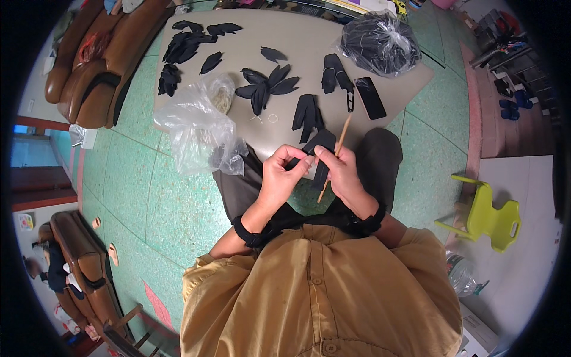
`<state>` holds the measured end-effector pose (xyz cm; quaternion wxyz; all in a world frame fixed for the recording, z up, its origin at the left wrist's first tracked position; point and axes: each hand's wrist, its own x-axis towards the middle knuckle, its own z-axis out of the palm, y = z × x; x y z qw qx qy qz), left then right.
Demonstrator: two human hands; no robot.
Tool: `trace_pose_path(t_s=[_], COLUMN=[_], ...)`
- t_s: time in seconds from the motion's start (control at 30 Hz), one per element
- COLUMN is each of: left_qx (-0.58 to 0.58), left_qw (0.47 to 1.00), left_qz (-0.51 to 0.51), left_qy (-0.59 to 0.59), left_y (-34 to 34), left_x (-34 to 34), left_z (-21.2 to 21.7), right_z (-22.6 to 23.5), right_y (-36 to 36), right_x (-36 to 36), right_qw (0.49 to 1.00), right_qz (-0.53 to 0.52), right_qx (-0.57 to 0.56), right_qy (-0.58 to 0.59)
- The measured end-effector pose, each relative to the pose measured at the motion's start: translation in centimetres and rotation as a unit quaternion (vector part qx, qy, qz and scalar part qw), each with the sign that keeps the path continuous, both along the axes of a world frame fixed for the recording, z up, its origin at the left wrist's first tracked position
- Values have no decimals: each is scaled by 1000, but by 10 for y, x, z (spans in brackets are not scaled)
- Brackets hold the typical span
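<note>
My left hand (282, 174) has its thumb and index finger pinched on the edge of a folded black strip (320, 175), which looks like cloth. My right hand (340, 171) grips the same strip, and a thin wooden stick (344, 129) lies slantwise through its grasp. The strip hangs down between both hands, above my lap at the table's near edge. Just beyond them, more folded black strips (306, 113) rest on the table (256, 38). A pale rubber band (273, 118) lies farther left. What is between my fingertips is too small to make out.
A clear plastic bag (193, 128) with rubber bands droops over the near-left edge. Black leaf-shaped pieces (262, 88) lie in clusters. At right are a phone (370, 98), a slim black tool (350, 100) and a stuffed bag (380, 44). A green chair (489, 217) stands right.
</note>
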<state>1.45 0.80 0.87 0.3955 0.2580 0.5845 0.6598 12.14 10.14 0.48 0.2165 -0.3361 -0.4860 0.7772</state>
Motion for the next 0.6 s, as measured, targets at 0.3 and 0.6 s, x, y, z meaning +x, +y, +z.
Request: trace_pose_path(t_s=[0.3, 0.6], left_qx=[2, -2], left_qw=[998, 1000], left_qz=[54, 29], left_qy=[17, 11], left_y=[3, 5], left_x=[7, 5], left_z=[-6, -12], right_z=[2, -32], right_y=[-5, 8], right_x=[-3, 2], right_qw=[997, 984], right_qz=[-61, 16], right_qx=[53, 175], right_qy=[8, 41])
